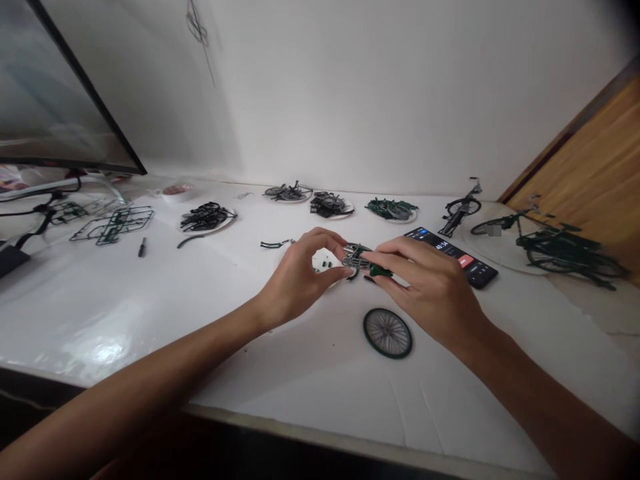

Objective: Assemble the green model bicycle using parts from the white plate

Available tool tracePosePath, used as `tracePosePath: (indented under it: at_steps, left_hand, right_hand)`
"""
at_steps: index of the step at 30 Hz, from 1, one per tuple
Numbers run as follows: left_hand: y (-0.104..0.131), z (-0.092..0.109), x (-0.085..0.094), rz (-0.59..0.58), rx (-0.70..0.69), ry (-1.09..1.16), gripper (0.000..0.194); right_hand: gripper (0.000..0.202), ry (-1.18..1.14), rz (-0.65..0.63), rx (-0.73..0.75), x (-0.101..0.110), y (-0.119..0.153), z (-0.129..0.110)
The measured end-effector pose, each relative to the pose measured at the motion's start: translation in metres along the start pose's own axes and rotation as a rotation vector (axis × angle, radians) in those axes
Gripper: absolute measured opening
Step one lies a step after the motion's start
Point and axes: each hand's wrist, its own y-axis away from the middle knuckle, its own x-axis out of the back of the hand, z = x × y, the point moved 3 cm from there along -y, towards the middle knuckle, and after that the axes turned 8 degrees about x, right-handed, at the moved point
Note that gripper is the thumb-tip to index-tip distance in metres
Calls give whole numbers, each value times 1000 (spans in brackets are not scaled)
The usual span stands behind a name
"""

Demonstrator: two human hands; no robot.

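Between my two hands, above the white table, is a small green and grey model bicycle part [356, 257] with a grey rack-like grid. The fingertips of my left hand [313, 263] pinch its left end. My right hand [425, 277] grips the green right end between thumb and fingers. Part of the piece is hidden behind the fingers. Below my right hand a spoked model wheel [388, 333] with a dark green tyre lies flat. Small green bits [326, 264] rest just behind my left hand, and a thin handlebar-like piece [276, 245] lies to its left.
Plates of bicycle parts [207, 217] stand along the back. Assembled model bicycles [570, 247] are at the right, beside a phone [453, 257] showing a timer. Left are a screwdriver [143, 247], a curved fender-like piece [193, 239], green sprue frames [114, 225], a small bowl [176, 193] and a monitor [60, 93].
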Motion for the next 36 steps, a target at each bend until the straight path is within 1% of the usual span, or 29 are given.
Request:
tracePosePath:
  at_steps: [3,6,10,16,21,26,29,32,36]
  left_hand:
    - [1,1,0,32,-17,-44,16]
    - [1,3,1,53,-11,-56,14]
    - [1,5,3,66,-36,-10,13]
    - [0,6,2,48,-74,99,9]
    - [-1,6,1,9,-27,158,10]
    - [-1,0,-4,-64,74,374,10]
    - [-1,-2,-6,-65,118,438,11]
    - [-2,-2,-3,-76,133,427,13]
    - [-3,0,2,-119,128,291,15]
  right_hand:
    - [24,21,-17,6,0,-1,-2]
    - [24,-23,-11,-23,0,0,-2]
    - [22,-127,34,-48,0,0,-3]
    - [13,-283,113,-118,0,-3,0]
    - [13,-334,128,-135,-2,-2,2]
    - [10,-428,122,-151,-2,-1,4]
    - [11,-449,107,-162,-3,-1,5]
    - [12,-452,105,-160,-4,0,7]
    - [15,-389,76,-143,-4,1,7]
